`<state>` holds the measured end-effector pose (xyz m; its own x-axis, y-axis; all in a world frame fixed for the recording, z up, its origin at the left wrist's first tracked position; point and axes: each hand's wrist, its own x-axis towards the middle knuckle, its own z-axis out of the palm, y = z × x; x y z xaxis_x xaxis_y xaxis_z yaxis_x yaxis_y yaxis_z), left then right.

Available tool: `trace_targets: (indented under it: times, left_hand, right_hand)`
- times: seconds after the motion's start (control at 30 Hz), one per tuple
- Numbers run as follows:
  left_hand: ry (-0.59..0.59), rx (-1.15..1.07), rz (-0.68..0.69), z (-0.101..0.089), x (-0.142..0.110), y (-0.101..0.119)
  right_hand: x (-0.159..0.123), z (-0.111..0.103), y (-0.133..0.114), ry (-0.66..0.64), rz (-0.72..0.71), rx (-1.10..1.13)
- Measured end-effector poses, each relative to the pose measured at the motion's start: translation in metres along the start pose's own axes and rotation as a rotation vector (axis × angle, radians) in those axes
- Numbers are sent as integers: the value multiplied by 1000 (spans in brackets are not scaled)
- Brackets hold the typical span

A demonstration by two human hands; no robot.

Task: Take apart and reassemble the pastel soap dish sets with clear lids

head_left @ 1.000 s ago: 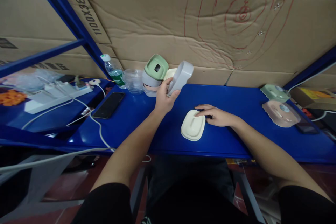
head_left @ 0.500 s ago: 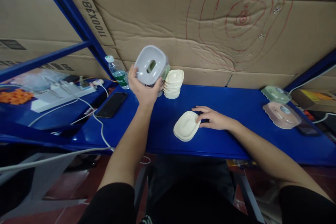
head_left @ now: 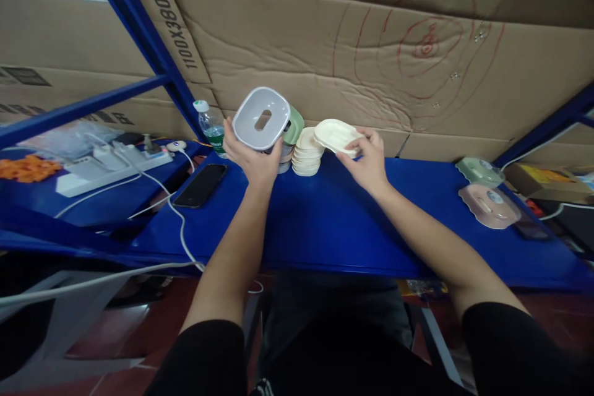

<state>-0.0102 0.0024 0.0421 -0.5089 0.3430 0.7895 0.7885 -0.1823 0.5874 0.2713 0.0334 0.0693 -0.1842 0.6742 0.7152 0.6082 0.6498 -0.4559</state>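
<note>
Lid stack stands built at frame centre; we find one lid, right hand pinching it to the right, not laid down, and one bowl, left hand gripping it left of centre, likewise.

Black phone, white-capped bottle behind it, white power strip, red-marked cardboard

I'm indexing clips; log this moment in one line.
left hand: holds grey rounded plastic slotted shell | right hand: holds cream rounded plastic tray | stacked cream trays: between hands
</note>
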Motion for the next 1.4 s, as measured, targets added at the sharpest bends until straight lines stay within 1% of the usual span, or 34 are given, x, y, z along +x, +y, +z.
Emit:
trace_targets:
  times: [0.13,0.27,0.4,0.53,0.7,0.87,1.0,1.13,1.2,1.3,1.4]
  left_hand:
    - [-19,-17,-10,1,-2,5]
    - [-34,-47,0,2,-2,6]
    - [-7,-8,28,4,-3,3]
    - [10,-4,28,5,-4,4]
    - [-56,-23,-29,5,-5,11]
    - [-58,-33,-1,6,-8,14]
    - [-86,-48,3,8,-10,14]
    - [-133,-38,28,12,-9,14]
    - [-160,-9,52,15,-9,14]
    - [-233,43,88,18,-9,12]
    - [-318,73,139,20,-9,8]
  right_hand:
    - [23,41,-12,107,123,-78]
    - [32,71,-24,129,165,-93]
    - [34,93,-34,100,155,-77]
    - [28,107,-34,95,74,-14]
    - [15,106,-24,97,-34,69]
    - [14,96,-20,19,-31,55]
    - [12,87,-30,-43,-30,-19]
    - [7,83,-46,-125,-145,-34]
    - [8,83,-51,-159,-177,-18]
    - [13,85,-53,-202,-172,7]
    - [18,87,-49,-192,-151,-6]
